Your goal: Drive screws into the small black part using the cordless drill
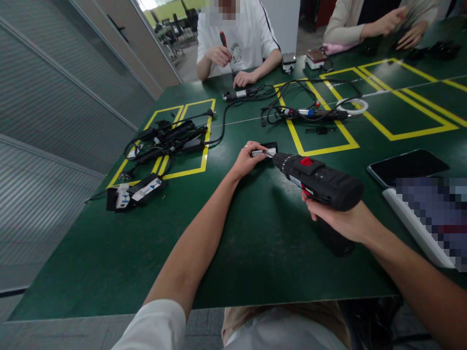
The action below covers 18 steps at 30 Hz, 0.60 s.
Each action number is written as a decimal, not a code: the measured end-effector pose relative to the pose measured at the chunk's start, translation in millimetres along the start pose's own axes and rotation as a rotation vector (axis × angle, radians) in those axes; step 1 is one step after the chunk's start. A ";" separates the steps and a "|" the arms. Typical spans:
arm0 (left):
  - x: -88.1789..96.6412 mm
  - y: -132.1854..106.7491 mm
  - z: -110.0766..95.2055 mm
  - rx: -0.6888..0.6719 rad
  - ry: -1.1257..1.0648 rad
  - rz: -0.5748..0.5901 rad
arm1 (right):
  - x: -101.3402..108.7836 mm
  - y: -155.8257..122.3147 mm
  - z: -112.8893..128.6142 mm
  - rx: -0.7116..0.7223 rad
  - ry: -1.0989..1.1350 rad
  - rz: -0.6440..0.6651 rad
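My right hand (337,218) grips the handle of a black cordless drill (321,182) with a red switch, its nose pointing left. The drill's tip meets a small black part with a white label (268,149) lying on the green table (255,243). My left hand (248,158) is closed on that part, pinching its near edge and holding it down.
A pile of black adapters and cables (170,138) and an opened one (136,192) lie at the left. More tools and cables (310,113) lie ahead. A phone (406,166) rests at the right. One person across holds a screwdriver (223,41); another person's hands (401,26) are at the far right.
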State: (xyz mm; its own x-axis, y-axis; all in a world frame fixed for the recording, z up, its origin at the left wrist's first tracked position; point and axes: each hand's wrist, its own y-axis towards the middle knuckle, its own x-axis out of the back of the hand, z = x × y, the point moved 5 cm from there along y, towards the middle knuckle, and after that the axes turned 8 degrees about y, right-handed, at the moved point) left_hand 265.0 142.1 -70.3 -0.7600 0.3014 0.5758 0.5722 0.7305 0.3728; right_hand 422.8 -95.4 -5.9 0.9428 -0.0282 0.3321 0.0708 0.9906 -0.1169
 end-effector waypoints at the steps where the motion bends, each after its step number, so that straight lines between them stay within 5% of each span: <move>1: 0.1 0.1 -0.3 -0.002 -0.002 -0.001 | -0.4 0.4 -1.3 -0.005 -0.001 0.007; 18: 1.1 0.1 0.7 -0.015 0.006 -0.009 | 2.4 -2.2 7.8 0.043 0.025 -0.041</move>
State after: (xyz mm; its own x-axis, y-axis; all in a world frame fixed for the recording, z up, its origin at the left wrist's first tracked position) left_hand 264.0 142.9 -70.2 -0.7632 0.2914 0.5767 0.5701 0.7238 0.3888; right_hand 422.4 -96.6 2.5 0.9472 -0.0717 0.3125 0.0959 0.9934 -0.0628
